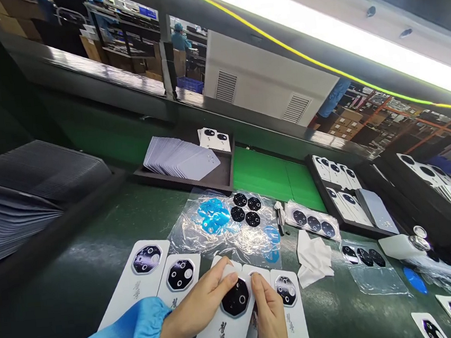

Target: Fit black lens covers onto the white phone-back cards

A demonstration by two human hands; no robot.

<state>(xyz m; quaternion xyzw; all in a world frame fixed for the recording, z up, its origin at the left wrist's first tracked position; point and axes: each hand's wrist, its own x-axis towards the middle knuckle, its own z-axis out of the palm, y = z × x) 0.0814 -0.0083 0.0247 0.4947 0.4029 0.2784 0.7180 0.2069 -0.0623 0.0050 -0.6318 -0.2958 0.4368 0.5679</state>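
My left hand (201,304) lies over a white phone back cover (225,333), fingers pressed at the edge of its black octagonal camera ring (235,298). My right hand (268,313) pinches the ring's right side with thumb and forefinger. The cover lies among a row of similar white covers (148,275) on the green bench, each with a black camera ring. Just beyond them a clear plastic sheet (231,232) carries loose black rings (246,209) and peeled blue film tabs (213,216).
A dark tray (218,177) of white covers stands behind. More trays of covers (343,189) sit at the right. A white cloth (314,259), a white bottle (404,245) and stacked grey sheets (20,194) lie around. A person in blue works far behind.
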